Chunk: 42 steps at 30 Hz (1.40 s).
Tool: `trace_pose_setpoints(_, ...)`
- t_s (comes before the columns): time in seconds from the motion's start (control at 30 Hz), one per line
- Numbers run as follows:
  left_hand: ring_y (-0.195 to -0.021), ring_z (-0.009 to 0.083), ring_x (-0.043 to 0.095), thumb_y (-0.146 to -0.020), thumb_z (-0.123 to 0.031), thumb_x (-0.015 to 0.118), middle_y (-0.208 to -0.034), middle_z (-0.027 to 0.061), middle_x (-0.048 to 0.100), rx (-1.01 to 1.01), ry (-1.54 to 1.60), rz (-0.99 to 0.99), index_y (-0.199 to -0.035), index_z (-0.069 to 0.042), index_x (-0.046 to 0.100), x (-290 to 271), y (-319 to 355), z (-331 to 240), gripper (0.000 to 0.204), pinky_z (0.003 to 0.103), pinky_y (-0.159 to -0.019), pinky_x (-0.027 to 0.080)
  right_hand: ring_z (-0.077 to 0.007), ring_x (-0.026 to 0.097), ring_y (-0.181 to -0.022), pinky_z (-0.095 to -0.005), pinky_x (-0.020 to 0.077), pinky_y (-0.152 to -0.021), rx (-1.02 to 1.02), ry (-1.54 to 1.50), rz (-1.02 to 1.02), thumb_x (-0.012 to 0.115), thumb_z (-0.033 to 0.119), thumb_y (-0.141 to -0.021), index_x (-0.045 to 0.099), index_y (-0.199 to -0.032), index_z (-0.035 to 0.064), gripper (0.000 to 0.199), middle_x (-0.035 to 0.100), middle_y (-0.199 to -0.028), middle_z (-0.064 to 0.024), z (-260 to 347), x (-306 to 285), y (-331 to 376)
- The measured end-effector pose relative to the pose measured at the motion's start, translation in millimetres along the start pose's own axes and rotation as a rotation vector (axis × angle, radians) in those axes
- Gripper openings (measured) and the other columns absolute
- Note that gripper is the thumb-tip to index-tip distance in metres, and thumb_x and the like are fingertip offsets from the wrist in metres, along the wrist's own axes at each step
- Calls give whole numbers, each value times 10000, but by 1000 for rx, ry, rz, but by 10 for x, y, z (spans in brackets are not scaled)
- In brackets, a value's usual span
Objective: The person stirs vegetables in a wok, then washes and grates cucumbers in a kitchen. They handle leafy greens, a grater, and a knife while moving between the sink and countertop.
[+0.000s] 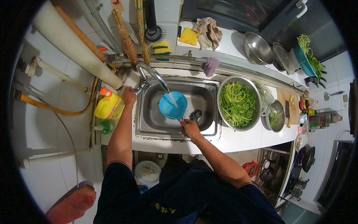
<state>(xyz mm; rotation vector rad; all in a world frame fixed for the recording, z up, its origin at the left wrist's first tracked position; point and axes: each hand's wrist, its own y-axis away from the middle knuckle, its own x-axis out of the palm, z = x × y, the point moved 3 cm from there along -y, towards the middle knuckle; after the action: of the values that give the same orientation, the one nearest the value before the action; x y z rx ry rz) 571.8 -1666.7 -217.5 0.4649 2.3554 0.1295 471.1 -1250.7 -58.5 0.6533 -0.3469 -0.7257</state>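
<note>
Water runs from the chrome faucet (158,77) into a blue plastic water scoop (172,108) over the sink (149,128). My right hand (191,129) is wrapped round the scoop's handle, and some water stands in its bowl. At the sink's back left corner, my left hand (129,96) is closed at the faucet handle (143,86); its fingertips are partly hidden. A dark scouring pad (195,115) lies on the sink floor, right of the scoop. Beside the sink on the right sits a large metal basin (254,118) full of leafy greens (238,103).
A yellow jug (109,106) and a green bottle (107,127) stand left of the sink. Farther right are a smaller metal bowl (280,129) and a knife (287,110) on a cutting board (293,118). A metal colander (258,48) rests on the back ledge.
</note>
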Motion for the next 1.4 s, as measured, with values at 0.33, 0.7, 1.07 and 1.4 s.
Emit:
trace_pose_setpoints(0.33, -1025, 405, 685, -975, -268, 559, -1111, 188, 725, -15, 17, -32, -1142, -103, 712, 212, -218, 219, 280, 490, -871, 527, -172, 559, -495, -333, 421, -463, 13, -5, -53, 611, 300, -1014, 628, -838, -12, 359, 592, -645, -77, -41, -145, -27)
trace_pose_setpoints(0.7, -628, 272, 692, -947, -269, 627, -871, 135, 745, -54, 41, 35, -1077, -74, 738, 139, 214, -529, 259, 384, -553, 524, -160, 548, -511, -327, 432, -465, -8, -28, -89, 632, 312, -1006, 650, -878, -11, 348, 605, -664, -86, -252, -291, -145)
trace_pose_setpoints(1.07, -1119, 365, 622, -1052, -230, 472, -1191, 235, 654, 418, -318, -265, -1230, 25, 631, 352, 1521, -400, 348, 470, -964, 489, -101, 510, -529, -292, 421, -501, -77, -272, 142, 608, 320, -1031, 658, -898, 63, 294, 577, -675, -13, -170, -1601, 1540)
trace_pose_setpoints(1.4, -746, 210, 596, -895, 11, 487, -819, 108, 632, 684, -110, 600, -876, 23, 641, 1722, 5834, -709, 156, 332, -701, 510, -91, 552, -612, -262, 467, -551, -500, -293, -399, 584, 161, -985, 659, -1306, 63, 344, 596, -757, -18, -866, -4400, 4351)
